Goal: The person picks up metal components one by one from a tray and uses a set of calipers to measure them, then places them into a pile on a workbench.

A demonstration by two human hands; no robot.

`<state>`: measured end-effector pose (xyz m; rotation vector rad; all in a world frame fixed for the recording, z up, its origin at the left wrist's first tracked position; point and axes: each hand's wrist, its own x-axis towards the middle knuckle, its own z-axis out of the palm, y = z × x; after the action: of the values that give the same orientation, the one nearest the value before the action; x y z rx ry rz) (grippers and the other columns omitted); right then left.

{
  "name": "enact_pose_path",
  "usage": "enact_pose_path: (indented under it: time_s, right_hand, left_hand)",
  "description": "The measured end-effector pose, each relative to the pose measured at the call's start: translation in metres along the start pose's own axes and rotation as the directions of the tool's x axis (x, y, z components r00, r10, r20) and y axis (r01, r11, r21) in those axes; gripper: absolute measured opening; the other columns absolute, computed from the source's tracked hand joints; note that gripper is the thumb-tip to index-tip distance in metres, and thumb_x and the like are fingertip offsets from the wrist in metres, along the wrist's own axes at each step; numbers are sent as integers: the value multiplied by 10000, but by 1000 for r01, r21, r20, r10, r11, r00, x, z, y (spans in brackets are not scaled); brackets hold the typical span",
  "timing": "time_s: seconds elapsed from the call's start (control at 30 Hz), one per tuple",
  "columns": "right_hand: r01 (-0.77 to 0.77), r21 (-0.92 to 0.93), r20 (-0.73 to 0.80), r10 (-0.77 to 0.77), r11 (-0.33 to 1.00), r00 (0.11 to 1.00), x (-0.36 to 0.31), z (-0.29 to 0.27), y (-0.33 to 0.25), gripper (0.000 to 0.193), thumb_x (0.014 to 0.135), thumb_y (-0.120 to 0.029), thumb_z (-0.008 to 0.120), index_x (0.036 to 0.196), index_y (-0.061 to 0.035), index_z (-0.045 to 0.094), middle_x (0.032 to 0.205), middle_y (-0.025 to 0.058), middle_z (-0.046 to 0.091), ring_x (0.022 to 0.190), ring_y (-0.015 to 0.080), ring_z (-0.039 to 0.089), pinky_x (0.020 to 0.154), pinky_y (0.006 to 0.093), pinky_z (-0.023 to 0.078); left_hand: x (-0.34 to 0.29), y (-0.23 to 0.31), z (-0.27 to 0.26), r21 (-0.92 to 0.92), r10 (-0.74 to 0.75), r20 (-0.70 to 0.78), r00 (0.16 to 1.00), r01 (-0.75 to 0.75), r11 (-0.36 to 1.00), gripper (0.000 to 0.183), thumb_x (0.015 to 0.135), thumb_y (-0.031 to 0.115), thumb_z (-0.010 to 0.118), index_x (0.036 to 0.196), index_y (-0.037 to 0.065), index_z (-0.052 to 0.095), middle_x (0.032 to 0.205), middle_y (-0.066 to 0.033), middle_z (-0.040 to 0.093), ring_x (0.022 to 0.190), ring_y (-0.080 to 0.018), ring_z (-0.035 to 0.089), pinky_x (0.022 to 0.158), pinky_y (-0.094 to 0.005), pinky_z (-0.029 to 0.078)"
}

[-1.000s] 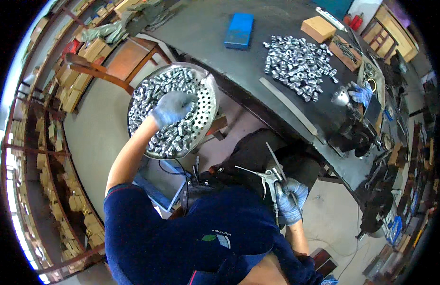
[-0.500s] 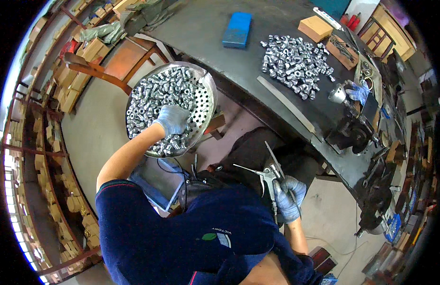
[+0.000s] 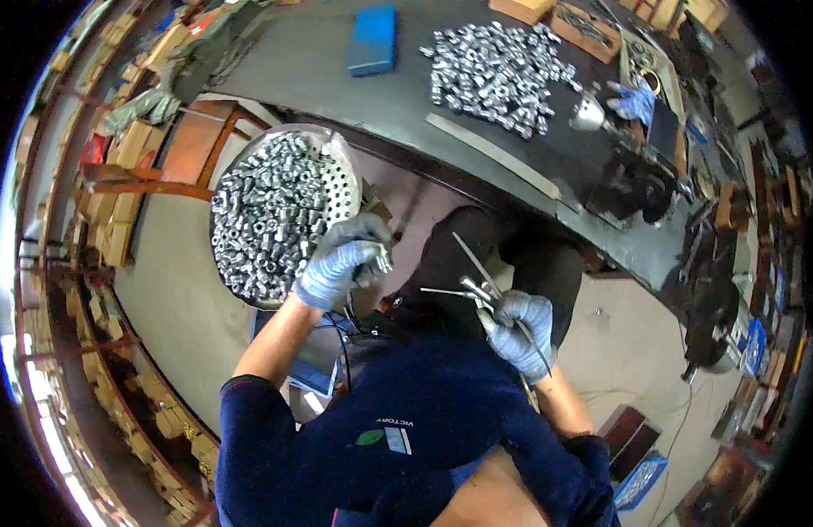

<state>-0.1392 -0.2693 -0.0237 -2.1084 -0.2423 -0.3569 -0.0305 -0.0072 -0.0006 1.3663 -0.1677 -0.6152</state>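
Note:
My left hand, in a blue-grey glove, is closed on a small shiny metal fitting beside the round perforated metal pan. Heaped in that pan are many similar fittings. In front of my body my right hand, also gloved, grips a metal air blow gun with a thin nozzle pointing left. The same hand holds a slender file-like rod, its tip slanting up and left. Fingers partly hide both tools' handles.
On the dark workbench lie a pile of fittings, a blue block and a long flat metal bar. A vise stands toward its right end. A wooden chair is behind the pan; shelves line the left.
My left hand has come out of the pan and moved right, nearer my right hand, with a fitting in it. The view has shifted, and the blow gun is turned differently.

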Motion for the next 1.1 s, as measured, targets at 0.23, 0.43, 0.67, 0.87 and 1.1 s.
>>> enact_pose_path:
  time_s: [0.23,0.43,0.67,0.87,1.1]
  right_hand:
    - [-45,118,-28,49,992,998,3,-6,-6,366,629,-132,775,520,-92,427,512,96,438,448,269,460,439,322,364]
    - [-54,121,-4,55,991,999,7,-4,-2,349,673,-212,775,521,-99,482,488,96,461,440,281,487,444,331,392]
    - [15,-68,86,-9,998,996,12,3,-3,393,715,-317,737,506,-110,476,464,100,446,426,283,489,434,368,379]
    - [4,-42,55,-1,999,998,8,5,3,386,716,-310,735,508,-107,481,450,92,436,421,278,482,434,365,377]
    - [-61,55,31,60,997,998,7,3,-1,335,687,-239,764,529,-101,503,483,89,477,439,264,512,432,343,393]
  left_hand:
    - [17,-42,39,-382,-139,310,941,257,888,444,902,347,486,1087,-50,559,710,-125,624,527,-195,598,471,-259,477]
    - [18,-48,41,-267,-180,162,970,219,939,407,907,319,515,1061,-50,590,720,-114,630,567,-180,614,467,-249,480]
    - [22,-13,43,281,-137,164,977,86,956,286,838,189,649,1034,-18,634,804,-92,663,640,-115,624,508,-205,468]
    - [29,-6,46,502,34,338,941,-211,839,311,822,222,676,1056,22,630,913,-51,659,799,-105,600,743,-248,477]
    - [25,-6,58,273,-150,259,954,77,959,283,821,199,671,1027,13,616,831,-51,631,723,-100,578,665,-244,464]
